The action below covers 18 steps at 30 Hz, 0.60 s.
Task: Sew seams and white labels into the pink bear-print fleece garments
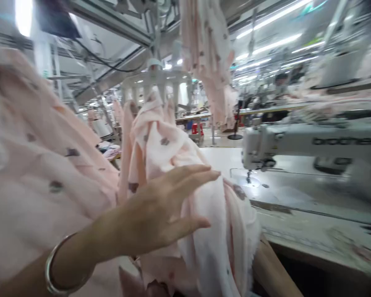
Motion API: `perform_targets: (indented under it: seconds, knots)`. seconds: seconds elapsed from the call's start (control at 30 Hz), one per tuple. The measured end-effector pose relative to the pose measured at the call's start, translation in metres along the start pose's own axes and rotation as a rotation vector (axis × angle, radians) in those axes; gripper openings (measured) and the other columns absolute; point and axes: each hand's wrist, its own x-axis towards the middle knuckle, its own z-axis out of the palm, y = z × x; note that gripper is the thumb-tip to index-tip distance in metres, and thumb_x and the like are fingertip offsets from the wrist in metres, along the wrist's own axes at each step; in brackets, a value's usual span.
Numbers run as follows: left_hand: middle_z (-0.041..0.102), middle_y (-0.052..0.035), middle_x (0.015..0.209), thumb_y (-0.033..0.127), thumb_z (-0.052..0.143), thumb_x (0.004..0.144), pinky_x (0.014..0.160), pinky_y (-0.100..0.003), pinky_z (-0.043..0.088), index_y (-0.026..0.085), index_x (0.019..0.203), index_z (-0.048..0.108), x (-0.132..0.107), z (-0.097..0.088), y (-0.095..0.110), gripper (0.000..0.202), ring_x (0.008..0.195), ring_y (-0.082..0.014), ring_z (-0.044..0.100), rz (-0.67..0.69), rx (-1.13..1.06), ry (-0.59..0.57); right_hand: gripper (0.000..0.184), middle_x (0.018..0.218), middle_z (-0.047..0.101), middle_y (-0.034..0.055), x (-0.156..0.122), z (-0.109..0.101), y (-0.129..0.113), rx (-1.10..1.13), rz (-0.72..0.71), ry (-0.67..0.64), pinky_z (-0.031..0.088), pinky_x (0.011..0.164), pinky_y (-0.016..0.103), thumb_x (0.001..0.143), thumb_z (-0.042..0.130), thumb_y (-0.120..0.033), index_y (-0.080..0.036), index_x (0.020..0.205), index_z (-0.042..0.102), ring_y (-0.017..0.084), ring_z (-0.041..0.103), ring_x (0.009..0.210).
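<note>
Nearby, sewing machine (297, 142); pink cloth (218, 214) partly hides right forearm (273, 268).

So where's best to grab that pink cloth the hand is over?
The pink cloth is probably best gathered by its bulging folds, from the left: they stand out in ridges, and the left hand is spread over them, fingers apart from thumb.

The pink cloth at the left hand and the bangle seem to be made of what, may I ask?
Pink cloth: matte, soft textile, perhaps cotton, judging by loose folds and fuzzy edge. Bangle: probably polished metal, silvery with bright highlights.
</note>
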Motion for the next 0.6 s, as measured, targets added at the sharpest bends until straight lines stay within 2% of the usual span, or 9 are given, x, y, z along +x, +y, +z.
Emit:
perform_targets:
  seconds: [0.07, 0.13, 0.2, 0.23, 0.3, 0.37, 0.47, 0.5, 0.6]
  knots:
    - [0.04, -0.0084, 0.144, 0.026, 0.052, 0.089, 0.11, -0.04, 0.037, 0.023, 0.141, 0.033, 0.03, 0.027, 0.007, 0.056, 0.132, -0.0228, 0.039, 0.128, 0.054, -0.018, 0.042, 0.1, 0.065, 0.008, 0.005, -0.024, -0.009, -0.001, -0.049, -0.047, 0.053, 0.083, 0.042, 0.083, 0.056, -0.056, -0.021, 0.106, 0.063, 0.025, 0.061, 0.093]
    - [0.047, -0.0122, 0.137, 0.021, 0.053, 0.084, 0.105, -0.043, 0.041, 0.019, 0.137, 0.038, 0.063, 0.046, 0.01, 0.055, 0.126, -0.0255, 0.045, 0.185, 0.066, -0.088, 0.04, 0.096, 0.067, 0.0083, 0.012, -0.046, -0.02, -0.019, -0.115, -0.167, 0.05, 0.089, 0.044, 0.079, 0.058, -0.052, -0.022, 0.103, 0.065, 0.028, 0.061, 0.096]
    - [0.064, -0.0101, 0.107, 0.022, 0.054, 0.08, 0.088, -0.04, 0.049, 0.016, 0.116, 0.056, 0.094, 0.053, 0.006, 0.037, 0.099, -0.0254, 0.061, 0.201, 0.083, -0.293, 0.031, 0.095, 0.068, 0.0069, 0.025, -0.069, -0.025, -0.039, -0.14, -0.296, 0.049, 0.09, 0.043, 0.078, 0.056, -0.041, -0.021, 0.099, 0.067, 0.027, 0.061, 0.094]
    - [0.067, -0.0058, 0.087, 0.023, 0.053, 0.081, 0.078, -0.036, 0.051, 0.016, 0.101, 0.061, 0.108, 0.052, 0.003, 0.023, 0.081, -0.0218, 0.065, 0.192, 0.069, -0.42, 0.027, 0.093, 0.068, 0.0058, 0.033, -0.08, -0.024, -0.049, -0.125, -0.305, 0.051, 0.086, 0.04, 0.078, 0.055, -0.037, -0.021, 0.095, 0.068, 0.025, 0.062, 0.089]
    - [0.06, 0.001, 0.063, 0.025, 0.047, 0.086, 0.059, -0.026, 0.047, 0.017, 0.084, 0.063, 0.131, 0.042, -0.005, 0.018, 0.053, -0.0128, 0.059, 0.135, -0.009, -0.571, 0.022, 0.086, 0.067, 0.0045, 0.046, -0.098, -0.015, -0.062, -0.071, -0.163, 0.054, 0.072, 0.035, 0.079, 0.053, -0.035, -0.02, 0.087, 0.067, 0.022, 0.062, 0.078]
    - [0.059, 0.0029, 0.063, 0.029, 0.045, 0.088, 0.05, -0.021, 0.04, 0.019, 0.088, 0.064, 0.151, 0.03, -0.014, 0.021, 0.047, -0.0086, 0.054, 0.053, -0.087, -0.49, 0.025, 0.084, 0.064, 0.0058, 0.05, -0.107, -0.002, -0.088, -0.03, 0.13, 0.053, 0.064, 0.032, 0.083, 0.049, -0.04, -0.019, 0.085, 0.062, 0.021, 0.061, 0.077]
    - [0.058, 0.002, 0.064, 0.033, 0.049, 0.086, 0.046, -0.019, 0.036, 0.021, 0.105, 0.064, 0.177, 0.017, -0.02, 0.027, 0.049, -0.009, 0.051, -0.015, -0.118, -0.226, 0.019, 0.093, 0.061, 0.0067, 0.036, -0.094, 0.008, -0.16, -0.102, 0.502, 0.05, 0.073, 0.031, 0.089, 0.046, -0.036, -0.021, 0.093, 0.057, 0.02, 0.058, 0.087]
    - [0.058, 0.002, 0.062, 0.033, 0.05, 0.086, 0.046, -0.02, 0.036, 0.021, 0.11, 0.063, 0.185, 0.016, -0.02, 0.029, 0.048, -0.009, 0.05, -0.024, -0.138, -0.187, 0.016, 0.092, 0.061, 0.0052, 0.028, -0.084, 0.008, -0.194, -0.182, 0.522, 0.05, 0.074, 0.029, 0.09, 0.047, -0.032, -0.022, 0.097, 0.057, 0.018, 0.058, 0.085]
    - [0.06, 0.0009, 0.066, 0.023, 0.046, 0.085, 0.05, -0.021, 0.04, 0.022, 0.103, 0.067, 0.203, 0.017, -0.011, 0.028, 0.048, -0.008, 0.048, -0.033, -0.221, -0.108, 0.026, 0.091, 0.063, 0.0035, 0.003, -0.046, 0.004, -0.252, -0.316, 0.291, 0.05, 0.068, 0.024, 0.093, 0.041, -0.025, -0.025, 0.117, 0.053, 0.016, 0.061, 0.079]
